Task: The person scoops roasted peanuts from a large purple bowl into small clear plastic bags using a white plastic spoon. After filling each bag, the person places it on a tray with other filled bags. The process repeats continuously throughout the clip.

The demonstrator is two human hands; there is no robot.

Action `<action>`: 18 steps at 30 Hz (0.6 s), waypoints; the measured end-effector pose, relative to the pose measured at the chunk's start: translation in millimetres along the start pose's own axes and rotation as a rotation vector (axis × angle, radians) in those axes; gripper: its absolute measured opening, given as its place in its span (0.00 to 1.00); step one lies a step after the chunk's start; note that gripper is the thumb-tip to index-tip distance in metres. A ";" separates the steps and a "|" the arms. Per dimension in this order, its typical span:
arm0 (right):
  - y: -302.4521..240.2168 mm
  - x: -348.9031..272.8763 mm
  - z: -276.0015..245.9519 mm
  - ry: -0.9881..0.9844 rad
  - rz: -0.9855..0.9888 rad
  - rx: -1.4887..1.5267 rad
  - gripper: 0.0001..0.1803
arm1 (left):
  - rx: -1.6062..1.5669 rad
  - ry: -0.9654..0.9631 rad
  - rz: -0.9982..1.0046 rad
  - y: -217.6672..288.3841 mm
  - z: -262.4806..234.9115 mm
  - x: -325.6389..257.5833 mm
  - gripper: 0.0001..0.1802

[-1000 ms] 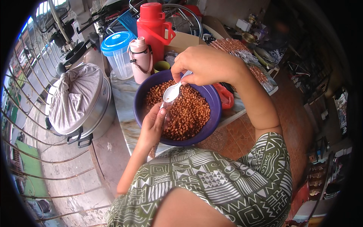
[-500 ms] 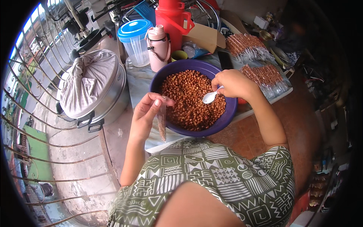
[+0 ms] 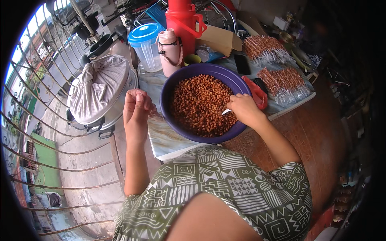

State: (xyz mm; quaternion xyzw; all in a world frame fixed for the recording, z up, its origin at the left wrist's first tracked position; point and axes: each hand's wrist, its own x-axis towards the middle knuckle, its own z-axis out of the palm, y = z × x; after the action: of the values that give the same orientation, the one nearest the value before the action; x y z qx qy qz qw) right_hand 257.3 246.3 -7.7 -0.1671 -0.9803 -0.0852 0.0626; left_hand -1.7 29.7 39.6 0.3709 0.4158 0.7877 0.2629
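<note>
A purple basin (image 3: 165, 114) full of reddish-brown peanuts (image 3: 199, 100) rests on the table in front of me. My right hand (image 3: 244, 109) is closed on a small white plastic spoon (image 3: 226, 112) at the basin's right side. The spoon's bowl is partly sunk among the peanuts, and my fingers hide its handle. Left of the basin, raised and apart from it, my left hand (image 3: 136, 107) pinches a narrow clear plastic bag (image 3: 156, 114). That bag is blurred, and its contents are hard to make out.
Filled peanut packets (image 3: 281, 80) lie in two rows at the right, near a dark phone (image 3: 242, 64) and a red plastic bag (image 3: 257, 94). Behind the basin stand a pink bottle (image 3: 169, 52), a red flask (image 3: 181, 32) and a blue-lidded container (image 3: 146, 46). A cloth-covered pot (image 3: 100, 90) is left.
My left hand has moved left with the plastic bag, away from the basin's rim. My right hand has lowered the spoon from above the peanuts into them.
</note>
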 end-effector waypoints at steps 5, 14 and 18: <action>-11.8 -15.2 -2.5 -0.023 0.061 0.041 0.06 | -0.275 -0.114 -0.070 27.6 -9.4 21.7 0.05; 5.2 -22.0 -29.5 0.155 -0.004 0.465 0.09 | -0.328 -0.378 -0.164 44.1 45.6 37.5 0.06; -17.3 7.5 -86.2 0.313 -0.161 1.055 0.13 | -0.281 -0.519 -0.262 44.8 102.8 33.4 0.09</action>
State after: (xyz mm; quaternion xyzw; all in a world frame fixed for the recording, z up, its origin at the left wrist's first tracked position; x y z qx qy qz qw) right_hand 252.6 216.4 75.2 -0.0231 -0.8787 0.3889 0.2759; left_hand 56.5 78.0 128.8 0.4628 0.2662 0.6760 0.5080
